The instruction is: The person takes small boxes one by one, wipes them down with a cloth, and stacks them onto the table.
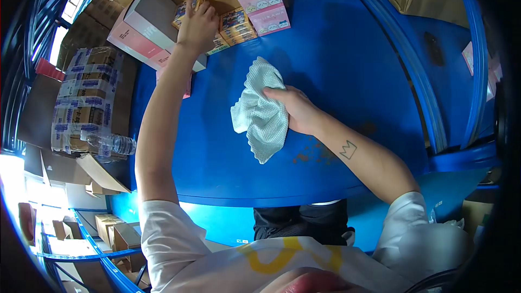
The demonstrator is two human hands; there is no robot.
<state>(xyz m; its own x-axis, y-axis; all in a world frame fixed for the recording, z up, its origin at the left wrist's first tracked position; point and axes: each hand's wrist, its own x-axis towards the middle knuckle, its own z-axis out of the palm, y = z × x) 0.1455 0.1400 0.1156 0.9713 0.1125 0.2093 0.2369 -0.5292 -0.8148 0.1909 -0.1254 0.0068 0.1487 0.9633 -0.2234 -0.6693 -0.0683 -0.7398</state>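
My right hand grips a crumpled pale green waffle-weave cloth, which hangs over the blue shelf surface. My left hand reaches to the far side, its fingers curled over a small yellow patterned box. Part of that box is hidden behind the fingers. Just to the right of this hand stand stacked small yellow boxes. On its left leans a large grey and white box, beside a pink and white box.
Stacked pink cartoon boxes stand at the back. A taped brown carton and a clear plastic bottle are at the left. A blue metal post edges the right side. Brownish stains mark the surface near my right forearm.
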